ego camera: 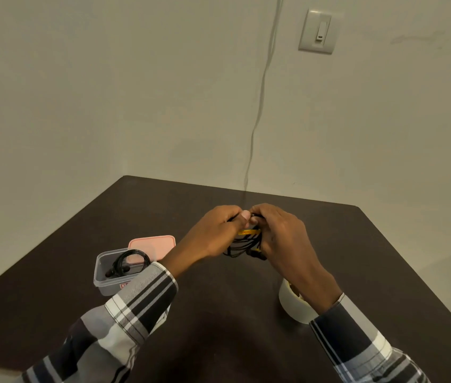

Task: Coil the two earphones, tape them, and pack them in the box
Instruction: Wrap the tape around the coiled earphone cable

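Observation:
Above the middle of the dark table, my left hand [217, 233] and my right hand [279, 233] together pinch a coiled black earphone [242, 246]. A yellow strip of tape [249, 231] crosses the coil between my thumbs. At the left stands a clear plastic box [102, 283] with another coiled black earphone [129, 262] lying inside it. My left sleeve covers the box's near right corner. A roll of cream tape [292, 302] stands on the table under my right wrist, partly hidden by it.
A pink lid [153, 244] lies just behind the box. The dark table [218, 313] meets the wall at its far edge, and its left edge runs diagonally. A thin grey cable [260, 106] hangs down the wall, with a light switch [318, 31] at upper right.

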Available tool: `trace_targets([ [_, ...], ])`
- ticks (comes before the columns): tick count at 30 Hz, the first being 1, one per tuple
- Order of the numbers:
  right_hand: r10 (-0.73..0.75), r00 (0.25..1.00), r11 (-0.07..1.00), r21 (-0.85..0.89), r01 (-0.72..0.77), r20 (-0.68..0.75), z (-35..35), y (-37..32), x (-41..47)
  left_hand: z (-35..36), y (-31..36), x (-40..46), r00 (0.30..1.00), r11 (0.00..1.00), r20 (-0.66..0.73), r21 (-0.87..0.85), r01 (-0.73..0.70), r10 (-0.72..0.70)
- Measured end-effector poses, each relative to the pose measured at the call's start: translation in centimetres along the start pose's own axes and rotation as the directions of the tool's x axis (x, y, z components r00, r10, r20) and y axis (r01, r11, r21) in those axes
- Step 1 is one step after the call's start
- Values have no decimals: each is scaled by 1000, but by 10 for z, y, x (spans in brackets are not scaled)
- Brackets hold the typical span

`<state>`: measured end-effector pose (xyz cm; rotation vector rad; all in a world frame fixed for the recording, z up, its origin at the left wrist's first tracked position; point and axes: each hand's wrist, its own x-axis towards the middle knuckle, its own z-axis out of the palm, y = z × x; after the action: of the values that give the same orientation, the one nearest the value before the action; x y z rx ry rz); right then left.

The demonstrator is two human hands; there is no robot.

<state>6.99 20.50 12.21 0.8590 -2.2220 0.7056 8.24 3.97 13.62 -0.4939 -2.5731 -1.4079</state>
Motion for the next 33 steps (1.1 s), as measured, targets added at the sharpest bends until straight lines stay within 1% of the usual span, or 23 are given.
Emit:
trace_targets([
  [4, 44, 999, 986, 165, -41, -16, 1, 4, 1, -1, -2, 0, 1000, 1000, 12, 16, 20, -20],
  [7, 82, 996, 945, 315, -90, 39, -3, 5, 2, -1, -1, 0, 1000, 999, 3, 36, 19, -19],
  [9, 86, 993, 930, 350, -108, 78, -5, 7, 2, -2, 0, 0, 1000, 998, -5, 58, 5, -4],
  [11, 71, 994, 942, 323, -96, 88, -5, 9, 1, -3, 2, 0, 1000, 996, -2, 85, -9, 9],
  [14, 47, 997, 965, 253, -62, 63, -6, 11, 1, -2, 3, -1, 1000, 991, 15, 131, -8, 7],
  [17, -18, 1000, 994, 113, 16, 13, -5, 9, 0, 0, 2, -1, 999, 991, 34, 134, 19, -23],
  [21, -61, 998, 997, -45, 60, -10, -1, 8, -3, 3, 0, -1, 998, 991, 54, 131, 38, -46],
  [23, -65, 998, 996, -60, 65, 5, 0, 8, -4, 4, 0, -1, 999, 989, 39, 144, 30, -36],
  [27, -25, 998, 999, -35, 28, 61, 1, 9, -3, 4, 1, -1, 1000, 988, 13, 156, 10, -12],
  [30, 6, 999, 999, -47, -5, 32, 1, 10, -2, 5, 3, -1, 1000, 988, 13, 151, -9, 7],
  [33, -3, 1000, 999, -54, 4, 14, 1, 8, -2, 5, 3, 0, 1000, 990, 16, 142, -8, 6],
])
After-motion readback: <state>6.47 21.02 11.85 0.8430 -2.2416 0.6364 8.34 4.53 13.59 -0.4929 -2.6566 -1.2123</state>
